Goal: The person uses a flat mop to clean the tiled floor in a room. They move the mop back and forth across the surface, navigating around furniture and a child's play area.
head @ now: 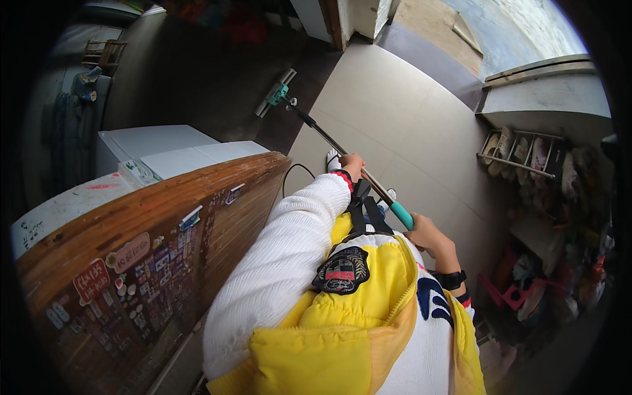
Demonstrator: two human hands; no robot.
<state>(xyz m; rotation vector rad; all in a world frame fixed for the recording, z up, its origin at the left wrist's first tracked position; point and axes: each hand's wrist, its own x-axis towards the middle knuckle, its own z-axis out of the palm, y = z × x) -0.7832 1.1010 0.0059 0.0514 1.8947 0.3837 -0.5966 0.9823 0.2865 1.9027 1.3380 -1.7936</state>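
A long-handled mop (330, 140) slants across the view, its metal pole ending in a teal grip (402, 216). My left hand (351, 166) is closed around the pole partway down. My right hand (425, 233) holds the top of the teal grip. At the far end, the teal and grey mop head (276, 94) lies over the dark floor strip at a doorway, past the pale tiles (375, 108). Its underside is hidden. Parts of my feet show below the pole.
To the left stands a wooden door (237, 212) covered in stickers, with a white cabinet (163, 140) behind it. A metal shoe rack (518, 153) stands right, above a pink plastic item (516, 294) among clutter. Another doorway with a cardboard sheet (434, 27) lies at upper right.
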